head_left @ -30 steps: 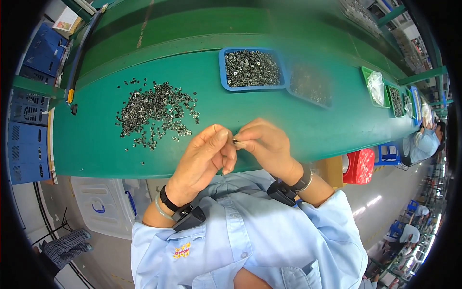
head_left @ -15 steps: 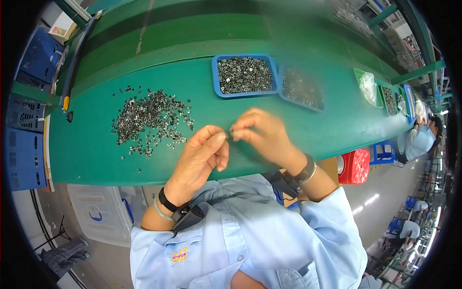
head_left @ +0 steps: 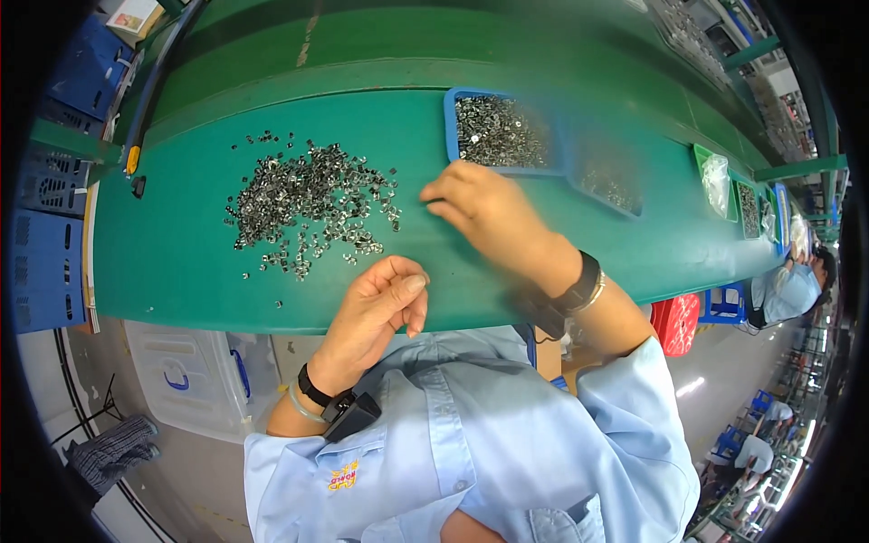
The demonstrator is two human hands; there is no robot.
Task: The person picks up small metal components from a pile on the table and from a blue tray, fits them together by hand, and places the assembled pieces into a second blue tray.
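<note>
A heap of small, shiny dark metal pieces lies loose on the green tabletop, spread toward its right side. Near the front edge my left hand is closed, thumb pressed against the forefinger; whatever it pinches is too small to make out. My right hand hovers just right of the heap, its thumb and fingertips slightly apart with nothing visible between them. Beyond it stands a blue tray filled with similar small metal pieces. Part of that tray's right side is hazy.
A second, blurred tray of small pieces adjoins the blue one. Farther right are a green tray with a clear plastic bag and a seated person. A red stool and a translucent lidded bin stand below the table edge.
My right hand has parted from the left and moved up, away from my body, toward the heap's right side. My left hand stays pinched near the front edge. The whole view has shifted slightly.
</note>
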